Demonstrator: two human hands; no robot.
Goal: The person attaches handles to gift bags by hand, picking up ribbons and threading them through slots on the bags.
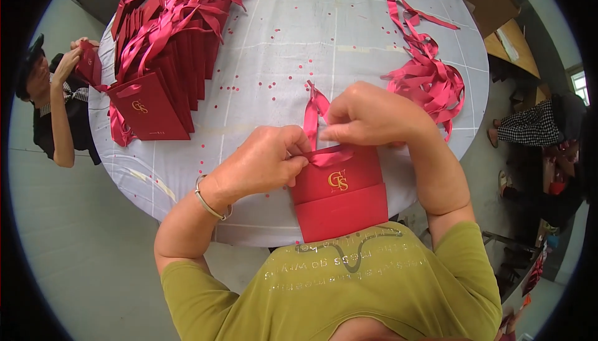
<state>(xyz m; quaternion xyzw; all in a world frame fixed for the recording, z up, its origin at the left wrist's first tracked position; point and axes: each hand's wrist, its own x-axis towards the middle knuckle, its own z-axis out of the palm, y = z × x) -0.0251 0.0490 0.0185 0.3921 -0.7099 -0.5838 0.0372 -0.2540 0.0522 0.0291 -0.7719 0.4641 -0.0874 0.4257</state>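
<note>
A flat red paper gift bag (341,210) with a gold emblem lies at the table's near edge, right against my body. A pink-red ribbon (311,120) runs through its top edge and stands up in a loop above it. My left hand (269,157), with a bangle on its wrist, is closed in a pinch on the ribbon at the bag's upper left corner. Just above the bag's top edge, my right hand (367,117) has its fingers curled round the ribbon's other side. Its fingertips are partly hidden.
Stacked red gift bags (165,92) with ribbon handles fill the table's left. Loose ribbons (430,85) lie in a heap at the right. Small red paper dots are scattered over the pale tablecloth (268,48). A co-worker (53,98) holds a red bag at the far left.
</note>
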